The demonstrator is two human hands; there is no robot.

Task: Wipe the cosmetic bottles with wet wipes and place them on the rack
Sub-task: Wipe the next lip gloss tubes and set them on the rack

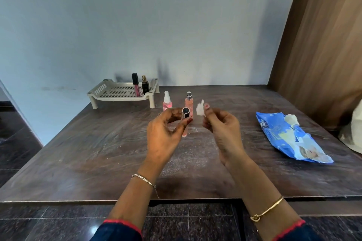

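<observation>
My left hand (166, 133) grips a slim peach cosmetic bottle (185, 123) with a black cap, held above the dark table (98, 152). My right hand (221, 129) pinches a small crumpled white wet wipe (200, 109) just right of that bottle, apart from it. Behind my hands stand a pink spray bottle (167, 102) with a clear top and a peach spray bottle (189, 102) with a black-and-silver pump. The beige perforated rack (117, 92) sits at the back left; a lip gloss tube (135, 84) and a black bottle with a gold neck (145, 85) stand upright on it.
A blue wet-wipes pack (290, 139), with a wipe sticking out of its top, lies on the table's right side. A brown wooden panel (323, 45) rises at the right, a pale wall behind. The table's front edge is near my forearms, dark tiled floor below.
</observation>
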